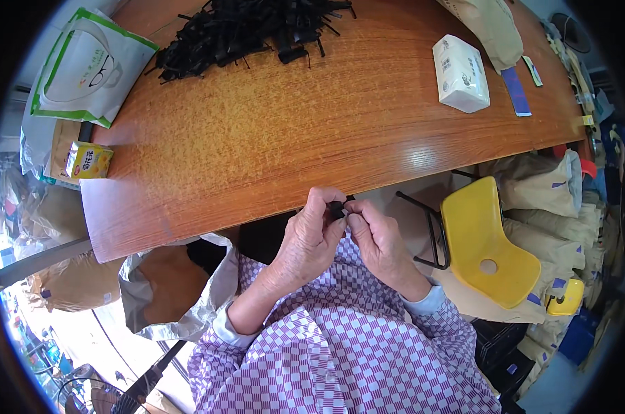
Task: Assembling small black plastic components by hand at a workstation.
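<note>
My left hand [307, 240] and my right hand [381, 241] meet at the near edge of the wooden table. Between the thumb and fingers of the left one is a small black piece [337, 210], mostly covered by the fingertips; its exact kind cannot be made out. The right thumb and forefinger pinch at its other side, where a small pale bit shows. Far back on the table lies a heap of black pieces with thin stems or straps [243, 34], similar in colour to the held one.
On the brown table [257, 131] stand a white tissue pack [460, 74], a white-green bag [85, 69] and a yellow drink carton [89, 160]. An open sack [136, 297] sits below at left. A yellow chair [488, 241] and several brown sacks [553, 241] are at right.
</note>
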A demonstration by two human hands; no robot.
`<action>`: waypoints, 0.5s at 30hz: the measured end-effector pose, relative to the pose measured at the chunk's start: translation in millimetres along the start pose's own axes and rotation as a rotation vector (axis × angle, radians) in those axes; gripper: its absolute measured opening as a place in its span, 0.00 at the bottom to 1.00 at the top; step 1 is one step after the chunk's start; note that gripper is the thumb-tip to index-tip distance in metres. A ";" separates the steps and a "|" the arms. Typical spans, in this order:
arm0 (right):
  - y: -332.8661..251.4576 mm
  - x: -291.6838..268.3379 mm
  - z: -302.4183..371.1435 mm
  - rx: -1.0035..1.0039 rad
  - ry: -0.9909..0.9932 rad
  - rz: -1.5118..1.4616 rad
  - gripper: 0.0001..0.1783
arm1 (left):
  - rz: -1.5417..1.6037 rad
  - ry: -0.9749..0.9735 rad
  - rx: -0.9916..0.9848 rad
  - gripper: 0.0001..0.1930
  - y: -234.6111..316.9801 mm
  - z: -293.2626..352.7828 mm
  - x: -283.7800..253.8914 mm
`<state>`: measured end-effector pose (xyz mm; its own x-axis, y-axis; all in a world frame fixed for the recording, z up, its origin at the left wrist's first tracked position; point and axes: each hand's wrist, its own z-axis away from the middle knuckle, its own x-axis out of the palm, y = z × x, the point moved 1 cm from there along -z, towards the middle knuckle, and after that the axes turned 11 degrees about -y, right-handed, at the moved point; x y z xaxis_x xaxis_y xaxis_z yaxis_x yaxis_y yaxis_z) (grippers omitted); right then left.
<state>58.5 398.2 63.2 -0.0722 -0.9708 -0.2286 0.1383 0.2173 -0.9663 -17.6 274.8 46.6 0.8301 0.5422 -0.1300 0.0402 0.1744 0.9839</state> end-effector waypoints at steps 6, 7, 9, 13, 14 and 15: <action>4.3 -0.7 -4.2 0.013 0.008 0.090 0.10 | -0.320 0.090 0.109 0.17 5.3 -7.7 5.6; 4.1 -0.1 -4.5 0.021 0.019 0.102 0.10 | -0.416 0.129 0.159 0.17 6.4 -7.9 6.8; 6.8 1.6 -7.4 0.025 0.025 0.114 0.10 | -0.444 0.137 0.160 0.17 6.6 -9.7 5.0; 7.6 6.7 -10.1 0.013 0.022 0.054 0.09 | -0.369 0.154 0.193 0.17 0.6 -5.8 -1.9; 6.1 5.3 -10.7 0.009 0.008 0.055 0.09 | -0.369 0.168 0.188 0.17 -0.6 -4.5 -4.3; 2.6 1.3 -9.9 0.023 -0.034 0.001 0.10 | -0.235 0.191 0.180 0.16 -1.1 -2.0 -6.4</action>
<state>48.9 398.5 59.3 -0.0388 -0.9736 -0.2249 0.1607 0.2160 -0.9631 -24.1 272.8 46.1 0.6684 0.6511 -0.3595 0.3292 0.1744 0.9280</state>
